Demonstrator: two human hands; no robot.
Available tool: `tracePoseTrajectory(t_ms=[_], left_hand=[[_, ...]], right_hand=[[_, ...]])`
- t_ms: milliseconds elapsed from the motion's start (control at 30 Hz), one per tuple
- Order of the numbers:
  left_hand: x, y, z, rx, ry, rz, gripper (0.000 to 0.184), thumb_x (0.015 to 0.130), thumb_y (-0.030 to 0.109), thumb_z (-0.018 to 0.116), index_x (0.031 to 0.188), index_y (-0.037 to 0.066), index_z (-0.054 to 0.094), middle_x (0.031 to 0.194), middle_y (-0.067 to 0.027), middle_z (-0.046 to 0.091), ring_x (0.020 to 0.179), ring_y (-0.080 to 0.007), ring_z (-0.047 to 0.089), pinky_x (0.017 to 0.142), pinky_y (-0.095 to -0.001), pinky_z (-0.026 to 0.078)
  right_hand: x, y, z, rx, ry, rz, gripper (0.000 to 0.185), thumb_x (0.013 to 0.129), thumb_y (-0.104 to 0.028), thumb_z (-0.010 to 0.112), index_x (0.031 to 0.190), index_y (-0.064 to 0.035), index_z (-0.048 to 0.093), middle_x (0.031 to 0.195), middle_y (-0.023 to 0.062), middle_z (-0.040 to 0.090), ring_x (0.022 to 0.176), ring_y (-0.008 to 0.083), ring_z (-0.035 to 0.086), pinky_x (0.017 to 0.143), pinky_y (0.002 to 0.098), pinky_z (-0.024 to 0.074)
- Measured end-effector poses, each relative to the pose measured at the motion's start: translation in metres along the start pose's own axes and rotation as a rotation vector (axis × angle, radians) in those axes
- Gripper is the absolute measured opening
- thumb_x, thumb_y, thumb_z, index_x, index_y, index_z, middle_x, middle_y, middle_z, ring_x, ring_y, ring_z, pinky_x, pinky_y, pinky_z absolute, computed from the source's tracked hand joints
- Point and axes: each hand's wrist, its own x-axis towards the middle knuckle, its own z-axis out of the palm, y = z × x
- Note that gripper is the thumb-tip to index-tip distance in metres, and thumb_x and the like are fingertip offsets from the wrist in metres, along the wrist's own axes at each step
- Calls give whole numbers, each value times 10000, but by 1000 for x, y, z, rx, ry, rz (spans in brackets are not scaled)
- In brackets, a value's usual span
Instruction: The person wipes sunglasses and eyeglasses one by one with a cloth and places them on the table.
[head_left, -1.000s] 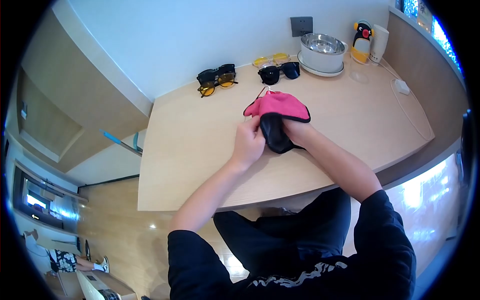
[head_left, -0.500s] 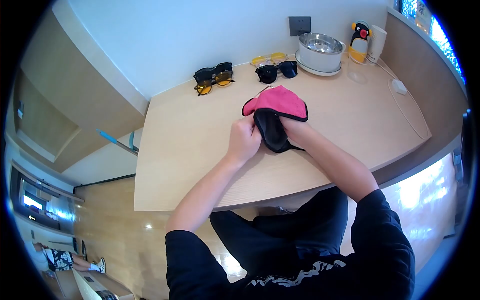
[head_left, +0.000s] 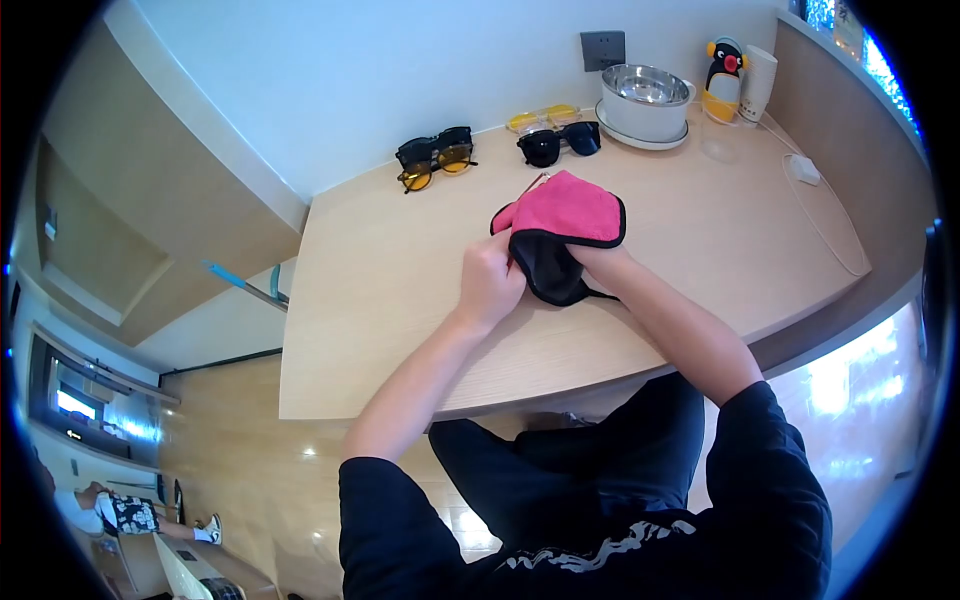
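Scene was bright, mostly even; wall [head_left: 420, 70] read cool bluish-white. Patterned pane [head_left: 890, 85] at 2 o'clock glared blue-white. Reflections burned out the floor [head_left: 840, 385] between 3 and 4 o'clock. Steel-lined bowl [head_left: 645, 115] at 1 o'clock showed highlights. Shadows on the counter [head_left: 380, 300] were soft. Pink cloth [head_left: 570, 210] near centre looked fairly crisp; distant figure [head_left: 130, 515] at 8 o'clock, soft. Fisheye curvature bent edges; corners were black, blue-fringed.

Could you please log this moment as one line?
left hand: grips cloth | right hand: partly hidden under cloth | sunglasses: on table, beyond cloth
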Motion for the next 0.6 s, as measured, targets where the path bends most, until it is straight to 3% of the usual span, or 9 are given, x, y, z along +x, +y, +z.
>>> tracePoseTrajectory(t_ms=[67, 133, 267, 333, 467, 533, 600], left_hand=[[0, 0, 2, -16, -13, 9, 97, 732, 23, 524, 803, -18, 576, 642, -208, 543, 577, -364, 554, 516, -375, 423], [-1, -4, 4, 13, 41, 80, 85, 725, 13, 535, 791, -17, 578, 651, -201, 549, 576, -358, 560, 512, -366, 429], [2, -5, -4, 79, 86, 90, 72, 719, 4, 541, 776, -16, 580, 664, -193, 558, 573, -346, 565, 511, -360, 434], [3, -6, -5, 86, 115, 179, 72, 715, -3, 541, 779, -17, 573, 667, -179, 562, 569, -332, 566, 512, -355, 435], [4, 6, -7, 105, 60, 152, 96, 715, -12, 536, 801, -16, 577, 662, -171, 564, 576, -328, 570, 519, -350, 440], [-1, 3, -3, 133, 9, 157, 125, 702, -20, 547, 822, -16, 583, 652, -162, 563, 576, -323, 573, 519, -344, 444], [-2, 2, -1, 137, 37, 160, 138, 702, -19, 559, 837, -18, 588, 666, -167, 572, 589, -324, 579, 528, -335, 449]], right_hand=[[2, -7, -3, -89, -4, -28, 237, 782, -164, 612, 975, -34, 570, 919, 68, 592, 850, 164, 560, 755, 293, 438], [4, -55, 3, -487, -25, -433, 230, 770, -144, 619, 971, -41, 575, 931, 91, 597, 859, 200, 573, 753, 296, 443], [6, -66, 5, -256, -99, -423, 206, 692, -30, 638, 894, -63, 619, 901, 107, 594, 848, 254, 577, 726, 329, 455], [10, -50, -2, -506, -67, -714, 189, 689, -21, 626, 874, -60, 619, 898, 107, 596, 847, 258, 579, 717, 335, 456], [9, -57, -4, -448, -93, -699, 221, 683, -26, 624, 901, -62, 616, 910, 113, 600, 860, 284, 583, 732, 353, 462], [8, -37, -6, -881, 131, -826, 263, 727, -127, 644, 976, -65, 582, 930, 104, 595, 832, 266, 594, 704, 350, 464], [7, -47, -3, -800, 90, -781, 256, 727, -107, 640, 973, -69, 583, 942, 107, 595, 847, 270, 594, 722, 352, 465]])
